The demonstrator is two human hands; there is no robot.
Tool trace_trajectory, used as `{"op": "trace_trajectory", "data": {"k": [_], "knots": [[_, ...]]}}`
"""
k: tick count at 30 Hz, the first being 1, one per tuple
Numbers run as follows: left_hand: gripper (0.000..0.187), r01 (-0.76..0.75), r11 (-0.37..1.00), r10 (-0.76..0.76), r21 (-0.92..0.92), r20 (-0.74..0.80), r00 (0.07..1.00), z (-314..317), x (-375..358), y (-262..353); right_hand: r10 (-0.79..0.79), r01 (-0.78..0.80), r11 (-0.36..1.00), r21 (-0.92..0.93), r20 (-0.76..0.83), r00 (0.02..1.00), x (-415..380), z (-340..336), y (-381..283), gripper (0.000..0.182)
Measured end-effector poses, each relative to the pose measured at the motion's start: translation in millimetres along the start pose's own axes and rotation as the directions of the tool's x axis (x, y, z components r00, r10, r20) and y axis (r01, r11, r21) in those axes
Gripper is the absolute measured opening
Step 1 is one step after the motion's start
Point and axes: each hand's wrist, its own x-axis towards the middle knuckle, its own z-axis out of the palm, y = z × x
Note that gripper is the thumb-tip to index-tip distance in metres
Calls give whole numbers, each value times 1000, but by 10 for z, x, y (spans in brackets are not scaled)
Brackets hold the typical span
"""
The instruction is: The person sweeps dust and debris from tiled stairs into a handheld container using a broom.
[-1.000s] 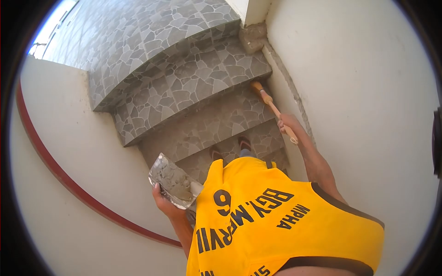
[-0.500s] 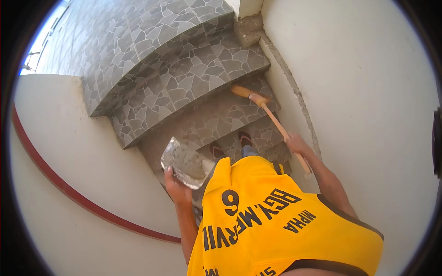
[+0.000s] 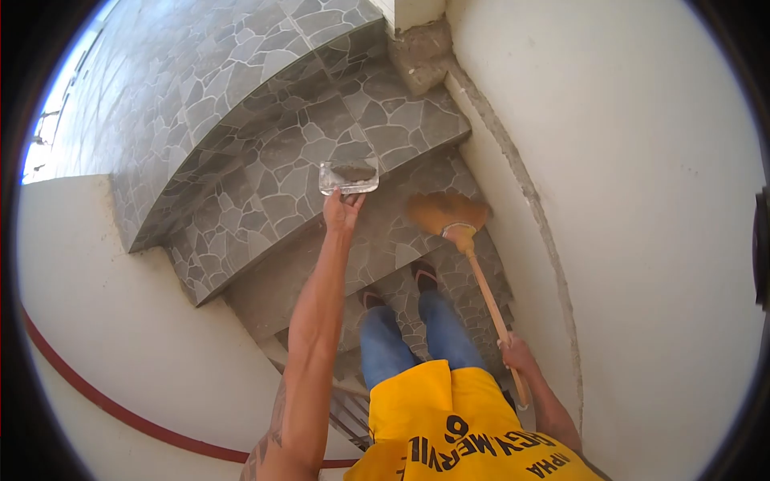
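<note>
Arm (image 3: pixel 314 321) outstretched, left hand (image 3: pixel 342 212) holds a tray (image 3: pixel 360 189).

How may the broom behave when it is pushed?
The broom will probably flex at its bristles, which spread like a fan. Its wooden-looking handle should stay stiff. Gripped far from the bristles, it may feel head-heavy.

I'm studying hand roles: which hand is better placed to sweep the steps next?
Probably the right hand: it grips the broom, bristles towards the steps, while the left hand holds a dirty pan.
</note>
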Motion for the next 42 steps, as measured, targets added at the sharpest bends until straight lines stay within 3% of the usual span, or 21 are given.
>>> {"op": "trace_trajectory", "data": {"k": [5,10,13,16,18,20,22,23,25,27,28,29,31,32,34,37,38,40,42], "knots": [[37,31,999,-31,14,-47,998,-170,736,-367,175,-201,958,205,138,975,8,156,392,24],[33,69,968,-68,240,-12,998,-174,1223,-342,228,-337,859,385,302,926,98,200,532,26],[32,67,947,-69,314,-2,998,-164,1472,-279,220,-260,942,214,194,956,120,277,630,26],[34,62,916,-71,397,10,997,-145,1641,-176,-93,76,992,-101,-176,980,-10,242,657,28],[39,104,867,-109,487,-18,994,-50,1572,-6,-35,28,998,-54,-125,992,-275,-105,276,28],[47,186,787,-170,589,-83,982,93,1415,199,-77,78,997,7,-89,993,-310,-331,24,28],[53,185,740,-104,646,-161,981,169,1205,307,-204,209,974,86,-58,977,-284,-488,-95,32],[56,188,714,-69,675,-199,978,169,1067,335,-142,113,950,290,79,987,-292,-606,-226,35],[55,151,566,-37,810,-158,987,45,771,264,-113,-151,778,610,371,922,-330,-798,-584,45],[47,99,556,-55,825,-82,995,444,-218,-4,-133,-122,755,645,333,934,-524,-869,-773,51],[46,89,415,-225,906,7,974,311,-457,-166,-135,-117,745,657,320,938,-617,-913,-811,55],[47,-31,292,-252,956,108,962,419,-1016,-373,-155,-96,753,651,317,936,-677,-961,-810,56],[65,391,386,-550,836,-132,824,804,-2118,-849,-190,-55,768,638,310,932,-755,-1019,-784,57],[76,552,306,-685,776,-223,694,969,-2438,-1090,-219,-43,756,654,314,924,-777,-1067,-824,58],[64,697,363,-725,618,-283,628,1235,-2825,-1500,-268,-29,733,680,328,906,-853,-1059,-878,60],[42,463,654,-500,598,-118,858,1095,-2803,-2164,-279,-133,609,782,368,887,-979,-958,-866,57],[37,390,659,-400,643,-140,906,1052,-2881,-2209,-256,-166,588,792,377,890,-1076,-899,-846,57],[29,245,643,-190,725,-158,969,1102,-3037,-2275,-207,-222,546,808,387,899,-1245,-891,-805,56],[28,288,699,-240,655,-164,957,1163,-3210,-2206,-174,-182,601,778,349,921,-1389,-935,-841,54]]}}
